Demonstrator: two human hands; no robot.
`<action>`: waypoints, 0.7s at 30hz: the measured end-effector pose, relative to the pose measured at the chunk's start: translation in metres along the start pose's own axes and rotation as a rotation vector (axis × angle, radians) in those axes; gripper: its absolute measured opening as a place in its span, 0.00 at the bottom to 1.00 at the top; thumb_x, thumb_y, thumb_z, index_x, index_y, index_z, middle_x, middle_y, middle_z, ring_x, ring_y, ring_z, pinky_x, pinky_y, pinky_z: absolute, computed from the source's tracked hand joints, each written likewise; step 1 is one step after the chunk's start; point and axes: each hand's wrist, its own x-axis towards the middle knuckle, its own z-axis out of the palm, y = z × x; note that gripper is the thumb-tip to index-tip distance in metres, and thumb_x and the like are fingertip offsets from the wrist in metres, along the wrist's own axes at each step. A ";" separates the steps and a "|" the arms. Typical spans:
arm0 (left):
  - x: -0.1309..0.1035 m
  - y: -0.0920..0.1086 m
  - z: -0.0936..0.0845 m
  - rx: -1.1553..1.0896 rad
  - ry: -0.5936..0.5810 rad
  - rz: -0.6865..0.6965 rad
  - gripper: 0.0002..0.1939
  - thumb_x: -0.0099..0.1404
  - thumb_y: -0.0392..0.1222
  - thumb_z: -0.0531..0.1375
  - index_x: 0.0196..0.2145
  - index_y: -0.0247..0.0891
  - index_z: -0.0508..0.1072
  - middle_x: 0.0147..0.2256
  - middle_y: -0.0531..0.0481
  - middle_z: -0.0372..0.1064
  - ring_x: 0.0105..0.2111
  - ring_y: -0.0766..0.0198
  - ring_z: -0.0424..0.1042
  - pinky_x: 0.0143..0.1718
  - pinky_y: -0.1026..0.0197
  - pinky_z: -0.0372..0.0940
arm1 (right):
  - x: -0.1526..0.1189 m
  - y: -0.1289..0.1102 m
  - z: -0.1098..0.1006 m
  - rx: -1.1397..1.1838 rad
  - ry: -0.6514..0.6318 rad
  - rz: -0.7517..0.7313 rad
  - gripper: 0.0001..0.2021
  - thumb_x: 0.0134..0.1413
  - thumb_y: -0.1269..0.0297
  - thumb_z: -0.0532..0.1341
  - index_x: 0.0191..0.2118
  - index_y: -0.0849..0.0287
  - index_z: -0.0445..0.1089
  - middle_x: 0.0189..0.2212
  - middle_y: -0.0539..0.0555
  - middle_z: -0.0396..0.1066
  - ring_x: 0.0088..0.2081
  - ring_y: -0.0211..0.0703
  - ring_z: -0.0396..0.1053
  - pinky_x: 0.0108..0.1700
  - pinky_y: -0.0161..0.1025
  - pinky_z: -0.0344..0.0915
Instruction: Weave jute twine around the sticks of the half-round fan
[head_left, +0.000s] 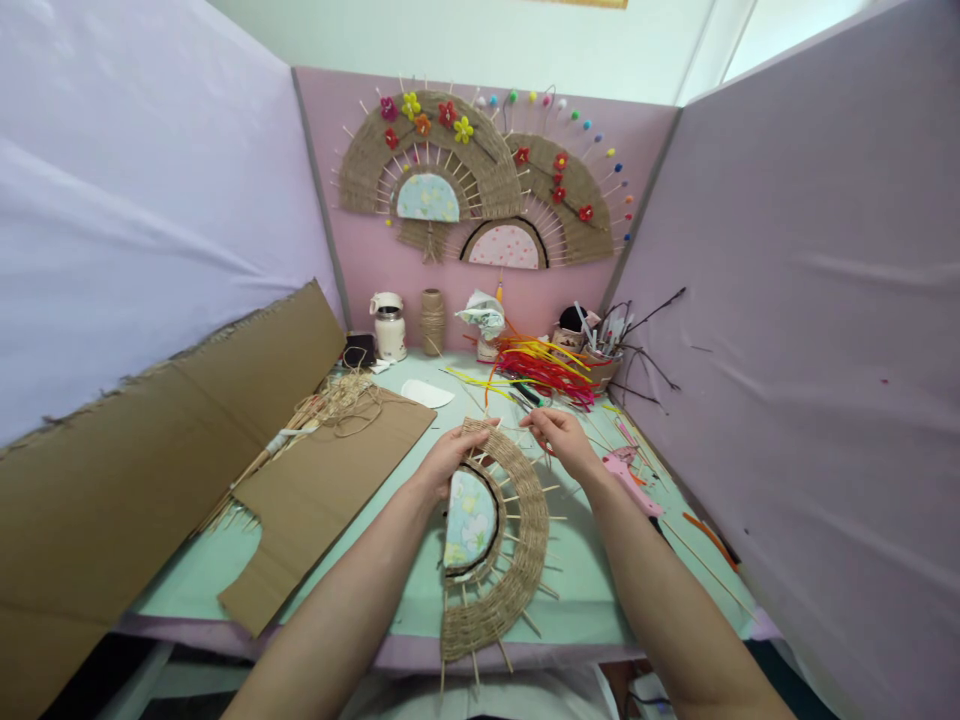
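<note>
A woven half-round fan (531, 520) of brown twine on thin sticks is held on edge over the front of the green table. Its inner half-circle (471, 520) is pale blue floral cloth with a dark rim. My left hand (456, 450) is closed on the fan's upper end, thumb in front. Just right of that end, my right hand (556, 436) is closed in a pinch, fingertips together. A thin strand seems to run between the fan and these fingertips, too fine to make out clearly.
Cardboard (337, 480) and a bundle of sticks and twine (300, 420) lie left. Behind stand a white jar (390, 330), a twine spool (433, 322) and red and yellow pipe cleaners (547, 370). A pink glue gun (634, 485) lies right. Two decorated fans (352, 180) hang on the back panel.
</note>
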 end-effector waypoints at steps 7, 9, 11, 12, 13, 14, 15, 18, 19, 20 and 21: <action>0.002 0.001 -0.003 -0.050 0.012 0.021 0.16 0.55 0.34 0.64 0.44 0.33 0.75 0.40 0.42 0.75 0.33 0.65 0.74 0.38 0.64 0.68 | -0.004 -0.008 -0.003 -0.095 0.151 -0.116 0.20 0.54 0.48 0.55 0.29 0.60 0.72 0.21 0.50 0.64 0.26 0.40 0.61 0.30 0.36 0.57; 0.003 0.003 -0.005 -0.067 0.027 0.038 0.16 0.56 0.34 0.63 0.44 0.34 0.75 0.41 0.42 0.75 0.34 0.65 0.74 0.38 0.64 0.68 | -0.005 -0.008 -0.004 -0.085 0.155 -0.126 0.20 0.54 0.47 0.55 0.28 0.60 0.72 0.21 0.51 0.64 0.26 0.40 0.62 0.30 0.36 0.58; 0.004 0.005 -0.006 -0.078 0.048 0.049 0.17 0.56 0.34 0.63 0.44 0.33 0.75 0.41 0.42 0.75 0.35 0.64 0.75 0.38 0.64 0.68 | -0.004 -0.007 -0.004 -0.070 0.149 -0.134 0.21 0.54 0.46 0.55 0.28 0.60 0.73 0.21 0.52 0.64 0.26 0.40 0.63 0.31 0.36 0.59; 0.004 0.006 -0.006 -0.080 0.056 0.052 0.17 0.56 0.34 0.63 0.44 0.33 0.75 0.41 0.41 0.75 0.36 0.64 0.75 0.38 0.64 0.69 | -0.004 -0.006 -0.005 -0.063 0.146 -0.135 0.22 0.54 0.46 0.55 0.28 0.60 0.73 0.21 0.52 0.64 0.26 0.40 0.63 0.31 0.36 0.59; 0.005 0.007 -0.006 -0.081 0.062 0.054 0.17 0.56 0.34 0.63 0.44 0.33 0.75 0.41 0.41 0.75 0.36 0.64 0.75 0.38 0.64 0.69 | -0.004 -0.005 -0.005 -0.054 0.144 -0.134 0.22 0.54 0.45 0.55 0.28 0.60 0.73 0.21 0.52 0.64 0.26 0.40 0.63 0.31 0.36 0.60; 0.005 0.008 -0.006 -0.082 0.065 0.056 0.16 0.56 0.33 0.63 0.44 0.33 0.75 0.41 0.41 0.75 0.36 0.64 0.75 0.38 0.64 0.69 | -0.003 -0.004 -0.005 -0.046 0.142 -0.129 0.22 0.54 0.45 0.55 0.28 0.61 0.73 0.21 0.52 0.64 0.26 0.40 0.63 0.30 0.36 0.60; 0.005 0.009 -0.006 -0.084 0.064 0.057 0.16 0.56 0.33 0.63 0.44 0.33 0.75 0.41 0.42 0.75 0.37 0.64 0.75 0.38 0.65 0.69 | -0.002 -0.003 -0.005 -0.037 0.142 -0.121 0.23 0.53 0.44 0.55 0.28 0.61 0.73 0.21 0.52 0.64 0.26 0.40 0.63 0.30 0.36 0.59; 0.005 0.011 -0.007 -0.093 0.048 0.058 0.16 0.57 0.34 0.62 0.45 0.34 0.75 0.42 0.42 0.75 0.37 0.64 0.75 0.38 0.65 0.69 | -0.001 -0.002 -0.005 -0.015 0.141 -0.084 0.24 0.53 0.42 0.54 0.29 0.61 0.73 0.20 0.52 0.64 0.25 0.39 0.62 0.27 0.35 0.58; 0.005 0.011 -0.007 -0.103 0.043 0.064 0.16 0.57 0.34 0.62 0.45 0.34 0.75 0.42 0.43 0.75 0.37 0.64 0.75 0.38 0.65 0.69 | -0.001 -0.001 -0.005 -0.006 0.140 -0.073 0.25 0.52 0.42 0.54 0.29 0.61 0.74 0.20 0.52 0.64 0.24 0.39 0.62 0.27 0.35 0.58; 0.005 0.012 -0.008 -0.120 0.041 0.076 0.17 0.57 0.34 0.61 0.46 0.34 0.74 0.41 0.43 0.75 0.36 0.64 0.75 0.39 0.65 0.69 | -0.001 -0.001 -0.005 0.003 0.138 -0.062 0.25 0.52 0.41 0.54 0.29 0.61 0.74 0.20 0.52 0.64 0.23 0.38 0.61 0.26 0.35 0.58; 0.005 0.012 -0.009 -0.142 0.043 0.089 0.17 0.58 0.34 0.61 0.46 0.34 0.74 0.40 0.43 0.76 0.36 0.64 0.75 0.39 0.64 0.69 | 0.000 -0.001 -0.005 0.012 0.137 -0.051 0.25 0.51 0.41 0.55 0.29 0.61 0.74 0.20 0.52 0.65 0.23 0.38 0.61 0.26 0.35 0.57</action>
